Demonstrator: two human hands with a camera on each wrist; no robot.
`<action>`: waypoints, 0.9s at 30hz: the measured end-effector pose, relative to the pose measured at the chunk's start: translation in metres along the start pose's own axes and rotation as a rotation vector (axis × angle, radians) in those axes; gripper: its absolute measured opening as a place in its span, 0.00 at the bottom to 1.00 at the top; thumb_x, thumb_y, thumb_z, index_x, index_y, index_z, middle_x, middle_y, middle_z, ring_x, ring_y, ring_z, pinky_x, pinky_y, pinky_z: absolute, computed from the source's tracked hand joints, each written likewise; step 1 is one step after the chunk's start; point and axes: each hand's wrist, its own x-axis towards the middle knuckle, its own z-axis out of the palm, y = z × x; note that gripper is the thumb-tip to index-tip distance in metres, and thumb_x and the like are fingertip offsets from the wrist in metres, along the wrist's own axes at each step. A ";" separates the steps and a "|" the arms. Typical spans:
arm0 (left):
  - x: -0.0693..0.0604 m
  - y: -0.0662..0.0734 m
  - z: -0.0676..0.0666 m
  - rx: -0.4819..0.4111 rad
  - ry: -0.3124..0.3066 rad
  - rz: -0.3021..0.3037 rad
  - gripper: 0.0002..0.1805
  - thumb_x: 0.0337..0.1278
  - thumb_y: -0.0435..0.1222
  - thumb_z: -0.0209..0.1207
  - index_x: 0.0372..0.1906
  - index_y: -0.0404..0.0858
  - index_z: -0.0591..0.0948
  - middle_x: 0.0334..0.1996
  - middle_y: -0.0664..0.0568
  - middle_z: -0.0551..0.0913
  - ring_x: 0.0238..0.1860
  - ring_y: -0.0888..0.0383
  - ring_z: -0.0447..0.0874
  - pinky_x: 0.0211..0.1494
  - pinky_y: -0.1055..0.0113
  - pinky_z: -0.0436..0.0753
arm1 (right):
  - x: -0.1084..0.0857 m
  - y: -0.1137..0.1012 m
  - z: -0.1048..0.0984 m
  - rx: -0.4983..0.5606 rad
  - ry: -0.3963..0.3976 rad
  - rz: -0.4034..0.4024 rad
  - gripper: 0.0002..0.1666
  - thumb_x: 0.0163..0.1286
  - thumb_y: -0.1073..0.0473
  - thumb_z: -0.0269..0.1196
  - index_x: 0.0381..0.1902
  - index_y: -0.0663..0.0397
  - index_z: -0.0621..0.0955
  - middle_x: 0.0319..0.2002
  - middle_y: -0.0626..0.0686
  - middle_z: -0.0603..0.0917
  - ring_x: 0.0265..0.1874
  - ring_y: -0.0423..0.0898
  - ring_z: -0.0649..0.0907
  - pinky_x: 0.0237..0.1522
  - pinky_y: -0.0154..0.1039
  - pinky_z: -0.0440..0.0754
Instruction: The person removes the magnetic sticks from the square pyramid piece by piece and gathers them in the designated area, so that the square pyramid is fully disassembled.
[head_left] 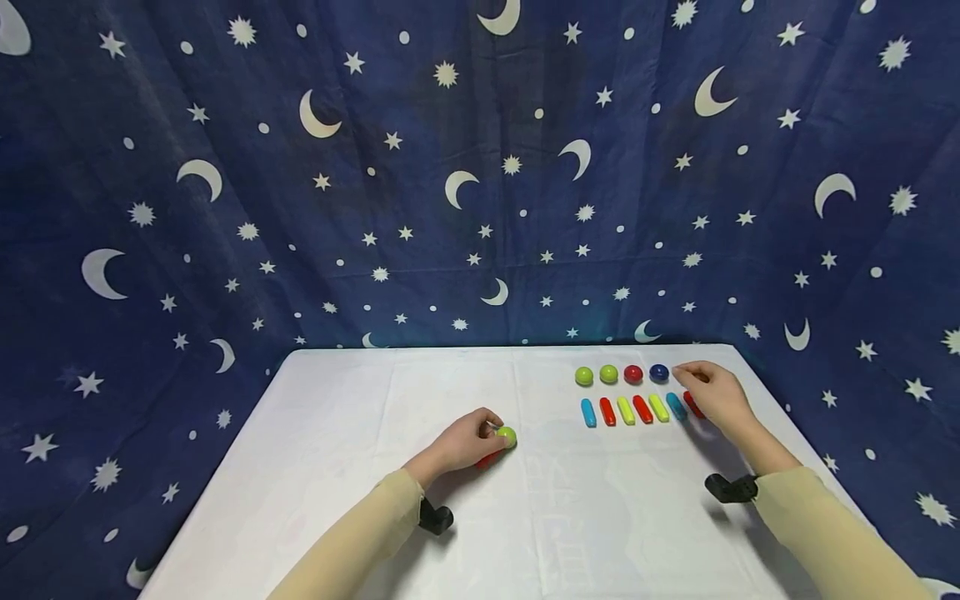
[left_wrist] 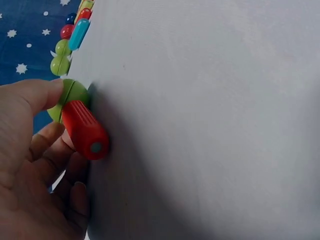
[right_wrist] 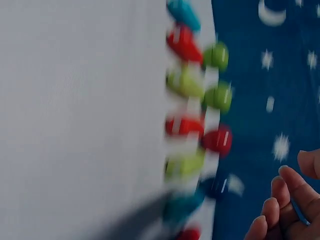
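My left hand (head_left: pixel 463 442) pinches a green ball (head_left: pixel 507 437) low over the white table, left of the rows. A red rod (left_wrist: pixel 85 131) touches that ball in the left wrist view; a small grey disc shows on its near end. My right hand (head_left: pixel 718 393) is at the right end of the rows, beside a dark blue ball (head_left: pixel 659 373). Nothing shows between its loosely bent fingers in the right wrist view. Under this hand, a red rod (head_left: pixel 693 405) is partly hidden.
Left of the dark blue ball are a red ball (head_left: pixel 633 374) and two green balls (head_left: pixel 608 374). In front lies a row of several rods: blue (head_left: pixel 588 412), red (head_left: pixel 607 412) and yellow (head_left: pixel 626 410). Behind the table (head_left: pixel 337 400) hangs a blue star-and-moon cloth (head_left: pixel 420 208).
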 end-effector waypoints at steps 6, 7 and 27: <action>-0.003 -0.001 -0.002 -0.012 -0.051 0.044 0.16 0.66 0.47 0.65 0.54 0.47 0.83 0.35 0.59 0.81 0.35 0.61 0.77 0.44 0.63 0.75 | -0.013 -0.048 0.042 0.020 -0.161 -0.192 0.29 0.78 0.43 0.59 0.61 0.61 0.80 0.53 0.60 0.82 0.48 0.54 0.79 0.49 0.49 0.77; -0.004 -0.002 -0.003 -0.016 -0.060 0.047 0.17 0.66 0.47 0.65 0.56 0.48 0.83 0.35 0.60 0.81 0.36 0.62 0.78 0.46 0.63 0.76 | -0.015 -0.055 0.050 0.028 -0.195 -0.221 0.27 0.78 0.44 0.60 0.61 0.61 0.80 0.51 0.59 0.83 0.46 0.53 0.79 0.47 0.49 0.78; -0.015 -0.012 -0.013 -0.062 -0.057 0.046 0.08 0.67 0.39 0.65 0.47 0.43 0.85 0.31 0.57 0.82 0.30 0.63 0.76 0.37 0.67 0.76 | -0.046 -0.104 0.176 0.050 -0.619 -0.431 0.25 0.65 0.59 0.73 0.59 0.54 0.82 0.44 0.46 0.83 0.40 0.45 0.79 0.42 0.45 0.78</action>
